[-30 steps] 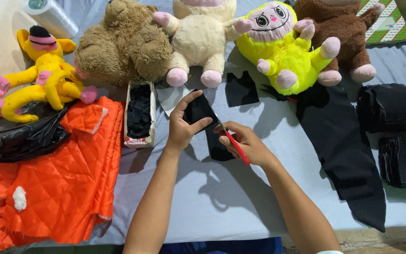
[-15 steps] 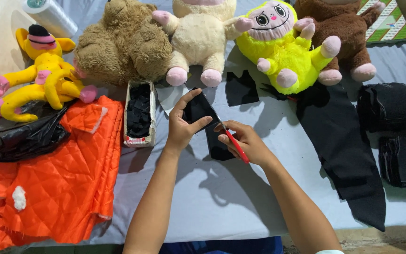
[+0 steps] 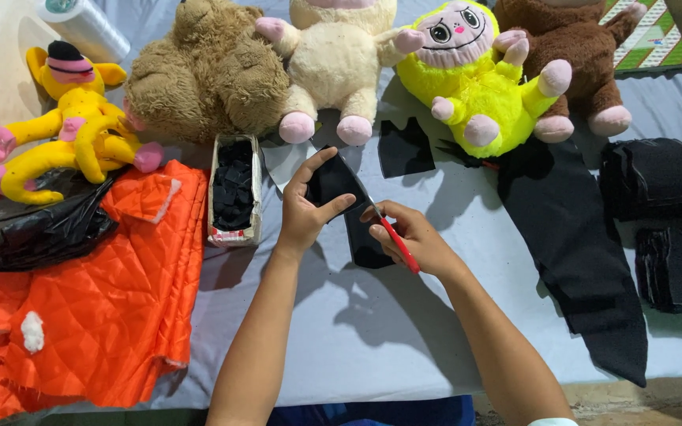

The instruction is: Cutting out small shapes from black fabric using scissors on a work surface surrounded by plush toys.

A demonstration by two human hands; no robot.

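Two hands [image 3: 357, 221], five plush toys [image 3: 341, 71]

Scene evenly and brightly lit from above. Soft shadows are cast toward the viewer beneath the forearms on the grey table cover [image 3: 372, 331]. Focus is sharp throughout. No glare is seen; slight wide-angle bending at the edges.

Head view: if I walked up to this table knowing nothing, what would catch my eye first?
Probably the row of plush toys along the far edge, above all the bright yellow plush with its pink face. Next, the orange quilted fabric heaped at the left. In the middle, the left hand holds a black fabric piece while the right hand grips red-handled scissors against it.
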